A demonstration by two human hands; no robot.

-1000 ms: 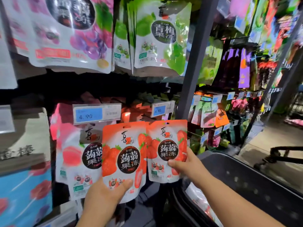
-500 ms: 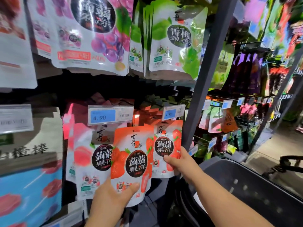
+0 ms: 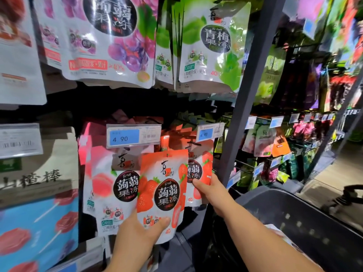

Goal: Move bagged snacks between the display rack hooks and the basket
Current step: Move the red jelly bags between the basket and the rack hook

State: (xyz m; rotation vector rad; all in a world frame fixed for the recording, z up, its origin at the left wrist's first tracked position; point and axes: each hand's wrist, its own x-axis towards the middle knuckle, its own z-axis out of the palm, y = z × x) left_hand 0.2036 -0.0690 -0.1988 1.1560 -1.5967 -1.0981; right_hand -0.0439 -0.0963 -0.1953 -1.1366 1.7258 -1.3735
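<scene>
My left hand (image 3: 137,234) grips the bottom of a red strawberry jelly bag (image 3: 163,191), thumb on its front. My right hand (image 3: 208,190) pinches the lower right side of a second strawberry jelly bag (image 3: 200,173), which is partly behind the first and close to the row of red bags (image 3: 176,138) hanging on the hook under the right 4.90 price tag (image 3: 209,132). Whether its hole is on the hook is hidden. The dark basket (image 3: 294,216) sits at the lower right, below my right forearm, with a pale bag (image 3: 275,230) inside.
A pink peach jelly bag (image 3: 110,185) hangs left of the held bags under another price tag (image 3: 133,135). Purple grape bags (image 3: 110,40) and green plum bags (image 3: 214,46) hang above. A grey rack post (image 3: 247,95) stands just right of my right hand. Aisle floor (image 3: 330,181) lies far right.
Both hands have carried their strawberry bags up and toward the rack. The right bag has slid partly behind the left one, nearer the hook of red bags.
</scene>
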